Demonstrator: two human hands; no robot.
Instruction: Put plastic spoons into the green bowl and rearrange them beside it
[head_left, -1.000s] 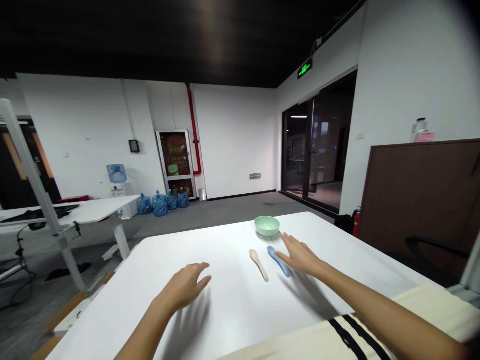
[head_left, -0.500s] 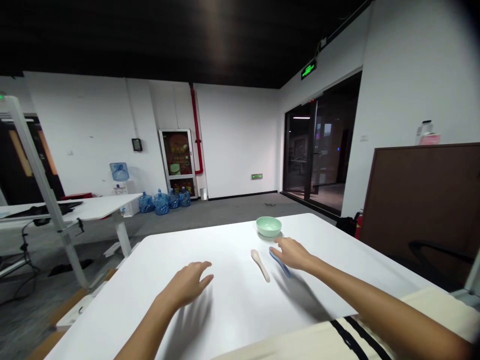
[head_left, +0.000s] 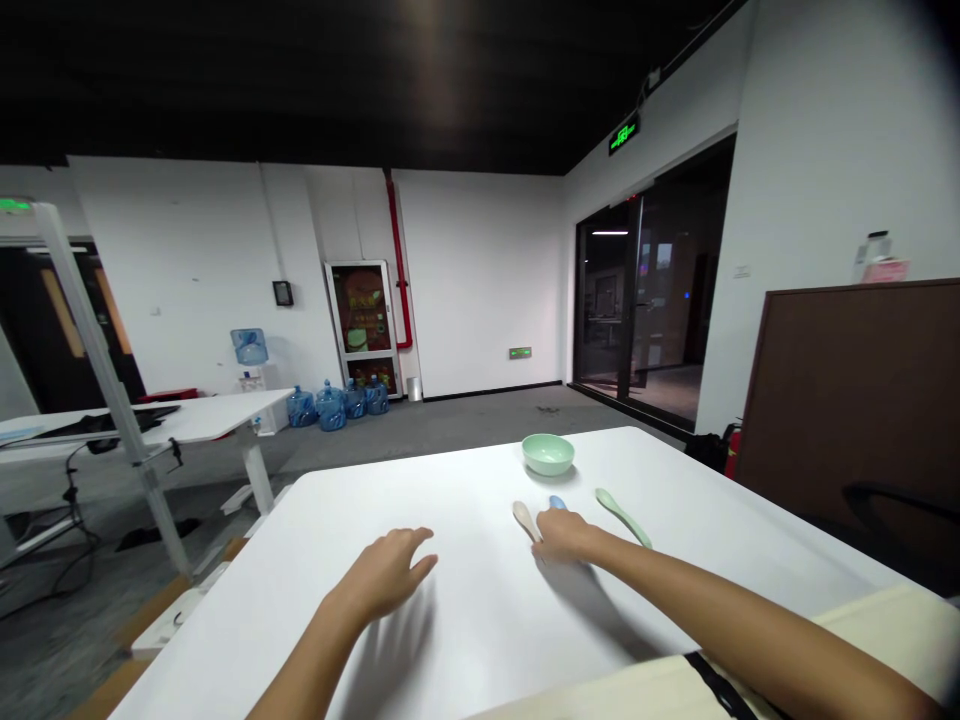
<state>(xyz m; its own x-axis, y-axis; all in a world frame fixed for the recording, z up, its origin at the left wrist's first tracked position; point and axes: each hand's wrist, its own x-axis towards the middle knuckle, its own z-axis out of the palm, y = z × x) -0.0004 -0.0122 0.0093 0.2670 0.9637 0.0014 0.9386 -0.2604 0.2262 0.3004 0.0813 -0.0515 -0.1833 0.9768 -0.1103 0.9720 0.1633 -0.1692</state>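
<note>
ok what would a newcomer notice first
The pale green bowl on the far side of the white table comes first, with a cream spoon, a blue spoon and a green spoon before it. The right hand covers most of the blue spoon; the left hand is empty. Blue water bottles line the far wall.

A counter [head_left: 465, 500] fills the lower middle of the view. Toward its far edge sits a bowl [head_left: 547, 454]. Just in front of the bowl, three spoons lie side by side: a first spoon [head_left: 525, 518] on the left, a second spoon [head_left: 556, 502] in the middle, mostly covered by the right hand [head_left: 564, 535], and a third spoon [head_left: 621, 517] just right of that hand. The left hand [head_left: 382, 575] is over the counter, left of the spoons. Beyond the counter, to the left, stands a second counter [head_left: 150, 420], with water bottles [head_left: 322, 407] on the floor against the far wall. A glass door [head_left: 637, 300] is in the wall to the right.
</note>
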